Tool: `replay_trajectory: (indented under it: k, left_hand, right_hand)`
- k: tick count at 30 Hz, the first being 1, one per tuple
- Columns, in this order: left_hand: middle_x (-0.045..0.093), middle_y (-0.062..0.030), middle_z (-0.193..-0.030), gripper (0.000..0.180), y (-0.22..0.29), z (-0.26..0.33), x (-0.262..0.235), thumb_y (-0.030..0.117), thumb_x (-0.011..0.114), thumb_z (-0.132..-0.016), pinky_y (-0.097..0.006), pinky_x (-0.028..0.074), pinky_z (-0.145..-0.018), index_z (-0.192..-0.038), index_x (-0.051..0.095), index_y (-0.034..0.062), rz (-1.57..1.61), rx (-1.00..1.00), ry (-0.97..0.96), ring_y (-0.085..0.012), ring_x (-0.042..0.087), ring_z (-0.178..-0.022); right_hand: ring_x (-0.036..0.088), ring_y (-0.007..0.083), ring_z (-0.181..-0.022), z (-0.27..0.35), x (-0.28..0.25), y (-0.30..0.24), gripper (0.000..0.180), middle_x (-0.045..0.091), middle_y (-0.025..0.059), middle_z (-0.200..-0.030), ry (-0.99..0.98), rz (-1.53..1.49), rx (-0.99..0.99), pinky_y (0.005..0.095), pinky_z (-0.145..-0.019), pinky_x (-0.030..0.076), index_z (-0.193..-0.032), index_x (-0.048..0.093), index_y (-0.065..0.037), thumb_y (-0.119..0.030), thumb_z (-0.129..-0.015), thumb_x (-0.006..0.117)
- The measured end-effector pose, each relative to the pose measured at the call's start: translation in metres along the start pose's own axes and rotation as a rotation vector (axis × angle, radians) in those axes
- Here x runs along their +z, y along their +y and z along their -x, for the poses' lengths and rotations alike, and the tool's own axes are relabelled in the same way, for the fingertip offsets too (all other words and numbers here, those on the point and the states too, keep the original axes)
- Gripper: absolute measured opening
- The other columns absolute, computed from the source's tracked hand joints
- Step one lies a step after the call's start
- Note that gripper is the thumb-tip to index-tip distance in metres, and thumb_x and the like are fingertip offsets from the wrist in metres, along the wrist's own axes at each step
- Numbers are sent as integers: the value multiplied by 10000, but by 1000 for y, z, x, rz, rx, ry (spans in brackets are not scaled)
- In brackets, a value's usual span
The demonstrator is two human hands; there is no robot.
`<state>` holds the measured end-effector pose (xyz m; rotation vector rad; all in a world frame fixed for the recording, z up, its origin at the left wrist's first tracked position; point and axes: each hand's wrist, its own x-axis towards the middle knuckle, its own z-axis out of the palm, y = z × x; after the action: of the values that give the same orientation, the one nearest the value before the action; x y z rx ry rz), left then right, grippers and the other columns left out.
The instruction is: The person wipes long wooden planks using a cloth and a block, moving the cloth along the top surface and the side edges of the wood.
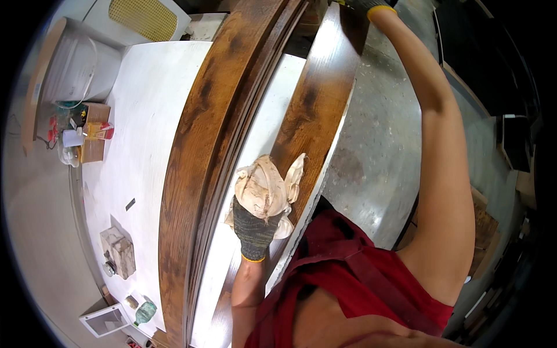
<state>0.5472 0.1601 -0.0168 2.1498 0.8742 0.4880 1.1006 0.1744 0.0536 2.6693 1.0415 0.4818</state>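
A crumpled cream cloth [261,188] is gripped by the gloved left hand [255,232]; the right hand [365,4] is stretched far, its grip unclear.

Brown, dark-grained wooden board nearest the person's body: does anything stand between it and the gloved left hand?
Yes: the crumpled, stained cream cloth held in the dark grey-gloved left hand lies partly over the board. Nothing else visible stands between them.

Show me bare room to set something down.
Widest on the white tabletop, between white bucket and stacked brown planks; a narrow strip between stack and single plank. Crowded: left edge, around marbled box and green bottle.
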Motion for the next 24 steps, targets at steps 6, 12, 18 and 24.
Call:
replay_trajectory:
  k: [6, 12, 18, 24]
  left_hand:
    - [548, -213, -1237, 881, -2, 0, -3, 284, 878, -635, -445, 450, -975, -1337, 438, -16, -7, -40, -28, -372, 561, -1131]
    - [556, -199, -1256, 853, 17, -11, -10, 241, 871, -645, -425, 444, -1005, -1337, 444, -17, 30, 37, -45, -359, 563, -1157]
    - [554, -210, -1251, 886, -1, -1, -5, 277, 881, -627, -436, 438, -1003, -1349, 449, -3, -61, 67, -28, -367, 560, -1152]
    - [563, -201, -1265, 870, 8, -2, -7, 285, 876, -639, -441, 438, -1012, -1345, 459, -7, 36, 14, 6, -370, 567, -1160]
  right_hand:
    - [659, 257, -928, 117, -10, -61, 378, 678, 107, -939, 340, -347, -532, 380, -844, 515, -1191, 692, -215, -435, -885, 670]
    - [662, 378, -783, 42, -9, -23, 298, 695, 156, -820, 259, -366, -259, 482, -695, 515, -808, 721, -170, -428, -838, 574]
    - [674, 339, -947, -8, 16, 15, 438, 715, 147, -989, -1, -569, -58, 423, -847, 507, -998, 747, -161, -527, -855, 554]
    - [657, 344, -1004, 14, 15, -7, 512, 713, 155, -1023, -33, -730, -103, 405, -908, 486, -1078, 733, -147, -580, -863, 564]
